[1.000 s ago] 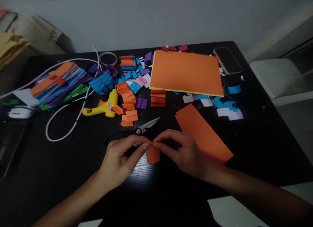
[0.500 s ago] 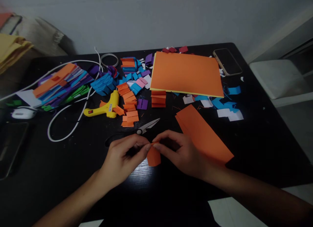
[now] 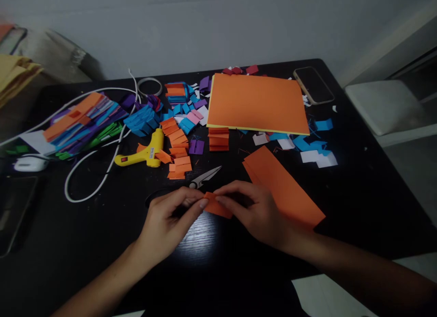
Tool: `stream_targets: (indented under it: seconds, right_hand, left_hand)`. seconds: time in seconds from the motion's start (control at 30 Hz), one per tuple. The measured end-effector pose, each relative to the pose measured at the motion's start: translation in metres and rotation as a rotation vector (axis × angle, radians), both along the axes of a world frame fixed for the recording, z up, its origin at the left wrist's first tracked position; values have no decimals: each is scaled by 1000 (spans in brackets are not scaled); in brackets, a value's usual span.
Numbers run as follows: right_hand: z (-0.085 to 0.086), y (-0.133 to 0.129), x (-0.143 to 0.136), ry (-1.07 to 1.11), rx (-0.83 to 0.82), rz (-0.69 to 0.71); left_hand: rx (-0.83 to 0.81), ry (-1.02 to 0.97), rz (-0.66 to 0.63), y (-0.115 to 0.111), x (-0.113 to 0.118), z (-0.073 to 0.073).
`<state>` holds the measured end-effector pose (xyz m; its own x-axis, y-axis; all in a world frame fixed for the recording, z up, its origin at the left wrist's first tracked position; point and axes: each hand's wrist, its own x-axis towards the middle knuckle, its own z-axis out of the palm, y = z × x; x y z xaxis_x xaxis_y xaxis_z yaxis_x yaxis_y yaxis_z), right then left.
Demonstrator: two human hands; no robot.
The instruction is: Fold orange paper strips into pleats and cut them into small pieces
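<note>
A small piece of orange paper [image 3: 218,208] is pinched between my two hands, low over the black table. My left hand [image 3: 172,217] grips its left corner between thumb and fingers. On the other side, my right hand [image 3: 252,212] pinches its upper right edge. Scissors [image 3: 205,177] lie just beyond my hands, blades pointing away to the right; their handles are partly behind my left hand. Longer orange paper strips [image 3: 282,185] rest beside and partly under my right forearm. Beyond my hands stands a folded orange paper stack [image 3: 218,139].
A yellow glue gun [image 3: 141,155] lies at the left among folded orange pieces [image 3: 179,164]. A white cable [image 3: 70,180] loops near bundled coloured strips [image 3: 87,119]. Large orange sheets [image 3: 257,103] lie at the back, near a phone [image 3: 313,85]. Blue and white scraps [image 3: 312,148] are scattered at the right.
The small orange paper has turned: it hung downward from my fingertips and now lies more sideways, slanting toward my right hand. Both hands keep their pinch. The view has shifted slightly.
</note>
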<state>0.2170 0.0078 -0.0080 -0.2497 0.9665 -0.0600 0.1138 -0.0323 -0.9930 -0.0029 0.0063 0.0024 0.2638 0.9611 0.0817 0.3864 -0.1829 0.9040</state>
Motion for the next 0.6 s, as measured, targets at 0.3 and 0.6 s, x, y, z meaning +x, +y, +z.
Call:
stream_targets:
  seconds: [0.3, 0.6]
  right_hand:
    - [-1, -1, 0, -25, 107, -6]
    - [-1, -2, 1, -57, 152, 43]
  left_hand:
    - [-125, -80, -2, -2, 1, 0]
    - [-111, -51, -9, -2, 1, 0]
